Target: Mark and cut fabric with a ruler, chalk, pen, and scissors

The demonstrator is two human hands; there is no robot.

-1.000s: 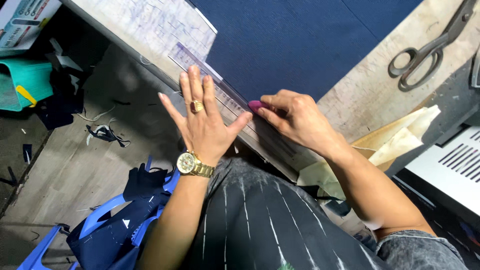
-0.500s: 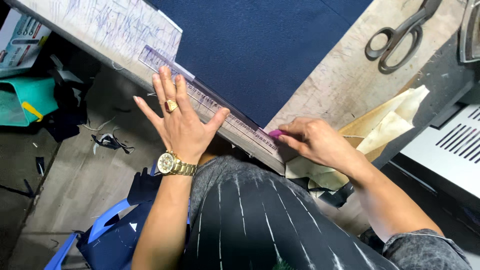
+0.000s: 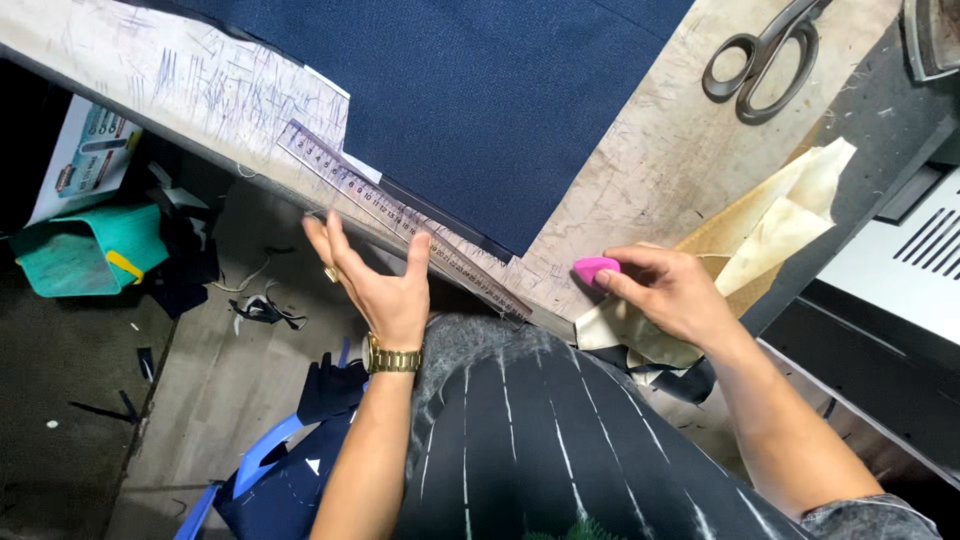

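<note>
Clear ruler lies diagonal on tabletop, upper-left to lower-right, along navy fabric edge. Left hand grip spread, thumb touching ruler. Right hand pinching pink chalk.

Single view, from the camera on my head, looking steeply down over my chest and forearms. It faces the near edge of the worktable, which crosses the frame diagonally from upper left to lower right. The table's edge lies close, at arm's reach; the floor at lower left lies farther below. No second view overlaps it.
</note>
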